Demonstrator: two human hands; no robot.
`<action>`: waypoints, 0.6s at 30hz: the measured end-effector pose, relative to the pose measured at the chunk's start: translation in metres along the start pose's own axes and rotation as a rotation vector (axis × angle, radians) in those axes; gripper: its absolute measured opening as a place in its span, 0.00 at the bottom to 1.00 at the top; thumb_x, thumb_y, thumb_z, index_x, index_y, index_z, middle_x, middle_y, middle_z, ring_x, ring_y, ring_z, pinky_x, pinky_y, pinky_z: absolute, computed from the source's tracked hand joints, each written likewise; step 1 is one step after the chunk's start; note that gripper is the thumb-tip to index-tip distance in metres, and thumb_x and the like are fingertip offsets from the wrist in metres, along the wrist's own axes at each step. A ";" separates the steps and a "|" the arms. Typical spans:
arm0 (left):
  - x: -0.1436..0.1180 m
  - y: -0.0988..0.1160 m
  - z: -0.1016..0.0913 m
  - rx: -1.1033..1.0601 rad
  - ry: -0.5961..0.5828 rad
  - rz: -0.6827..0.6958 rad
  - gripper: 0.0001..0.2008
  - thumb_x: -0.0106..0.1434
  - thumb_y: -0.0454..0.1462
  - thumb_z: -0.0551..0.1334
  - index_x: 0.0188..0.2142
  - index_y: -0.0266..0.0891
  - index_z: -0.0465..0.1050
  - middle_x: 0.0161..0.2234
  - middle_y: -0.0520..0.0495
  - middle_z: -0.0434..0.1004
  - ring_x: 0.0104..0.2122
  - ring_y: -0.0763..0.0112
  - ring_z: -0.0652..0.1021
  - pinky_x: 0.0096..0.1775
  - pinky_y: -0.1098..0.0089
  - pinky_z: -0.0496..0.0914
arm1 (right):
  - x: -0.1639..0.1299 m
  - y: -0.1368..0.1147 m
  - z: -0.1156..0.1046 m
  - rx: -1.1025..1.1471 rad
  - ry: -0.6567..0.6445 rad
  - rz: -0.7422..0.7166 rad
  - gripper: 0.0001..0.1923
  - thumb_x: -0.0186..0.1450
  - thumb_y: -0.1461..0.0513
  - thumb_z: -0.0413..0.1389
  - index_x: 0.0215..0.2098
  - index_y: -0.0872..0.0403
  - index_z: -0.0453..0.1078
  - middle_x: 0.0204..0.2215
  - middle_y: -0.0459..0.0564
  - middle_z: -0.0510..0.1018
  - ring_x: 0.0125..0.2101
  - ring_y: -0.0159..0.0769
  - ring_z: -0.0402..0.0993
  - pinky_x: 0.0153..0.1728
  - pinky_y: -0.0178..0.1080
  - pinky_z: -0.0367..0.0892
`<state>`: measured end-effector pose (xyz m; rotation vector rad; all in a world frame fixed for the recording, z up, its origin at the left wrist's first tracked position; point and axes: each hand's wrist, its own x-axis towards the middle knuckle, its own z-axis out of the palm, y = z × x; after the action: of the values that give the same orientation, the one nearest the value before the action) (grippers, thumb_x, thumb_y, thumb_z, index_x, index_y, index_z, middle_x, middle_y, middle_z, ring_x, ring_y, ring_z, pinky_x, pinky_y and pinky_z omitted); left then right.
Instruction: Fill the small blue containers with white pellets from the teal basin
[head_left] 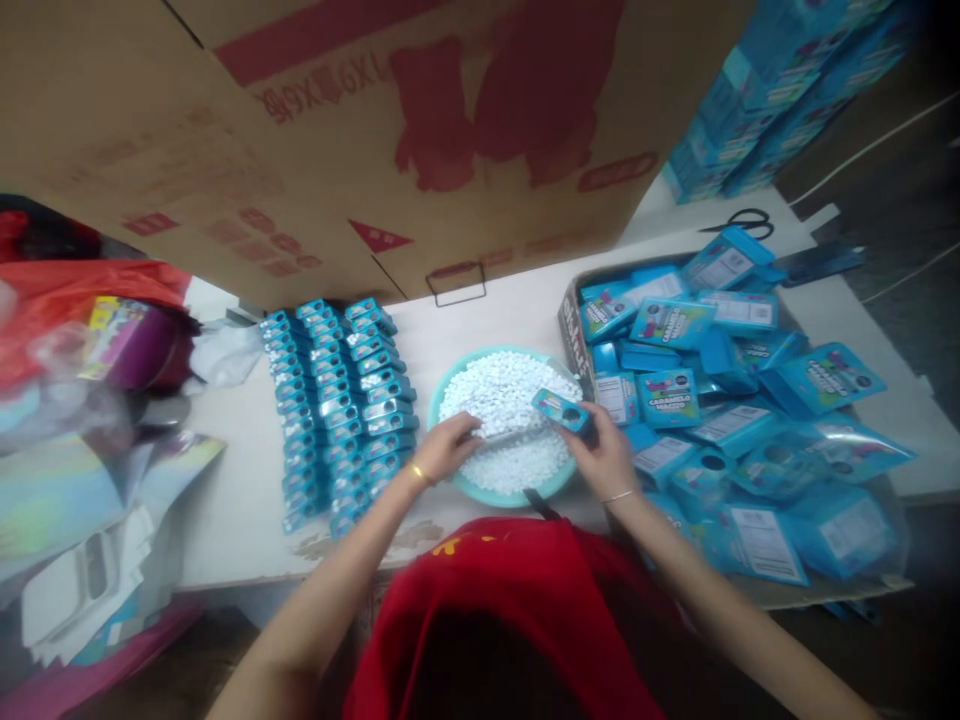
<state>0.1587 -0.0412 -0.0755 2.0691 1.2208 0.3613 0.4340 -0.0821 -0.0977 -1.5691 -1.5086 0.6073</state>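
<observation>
A light turquoise round bowl full of small white pellets stands in front of me. My right hand grips a small blue box with a dark round hole, held tilted over the bowl's right side. At the bowl's left side, my left hand has its fingers curled in over the pellets; what they hold, if anything, is blurred. A thin greyish strip runs across the pellets beside those fingertips, and I cannot tell whether the hand touches it.
Three rows of small blue boxes stand on the white table at left. An open carton at right is heaped with blue packets. Behind rises a large cardboard box. Black scissors lie at the back right.
</observation>
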 end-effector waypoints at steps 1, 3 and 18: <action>-0.003 0.008 -0.011 0.007 -0.003 0.024 0.10 0.64 0.40 0.57 0.43 0.38 0.68 0.36 0.46 0.73 0.34 0.70 0.73 0.39 0.69 0.68 | 0.000 0.001 0.002 -0.013 -0.007 -0.019 0.20 0.61 0.56 0.56 0.50 0.53 0.64 0.44 0.56 0.75 0.45 0.46 0.72 0.46 0.48 0.68; -0.006 0.026 -0.031 0.044 -0.017 0.067 0.10 0.64 0.39 0.56 0.43 0.38 0.68 0.36 0.46 0.73 0.32 0.71 0.72 0.38 0.70 0.67 | -0.001 0.002 0.006 -0.045 -0.036 -0.079 0.19 0.61 0.59 0.54 0.51 0.53 0.64 0.44 0.57 0.74 0.46 0.47 0.71 0.47 0.50 0.68; 0.011 0.169 -0.067 0.856 -0.314 0.057 0.12 0.64 0.29 0.50 0.41 0.36 0.69 0.35 0.40 0.73 0.35 0.58 0.73 0.32 0.63 0.68 | -0.012 -0.017 0.029 0.013 -0.157 -0.267 0.24 0.59 0.67 0.49 0.54 0.51 0.61 0.45 0.55 0.74 0.48 0.47 0.70 0.49 0.53 0.69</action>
<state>0.2377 -0.0559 0.0876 2.7239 1.2347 -0.5510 0.3994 -0.0886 -0.1012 -1.3056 -1.7914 0.5946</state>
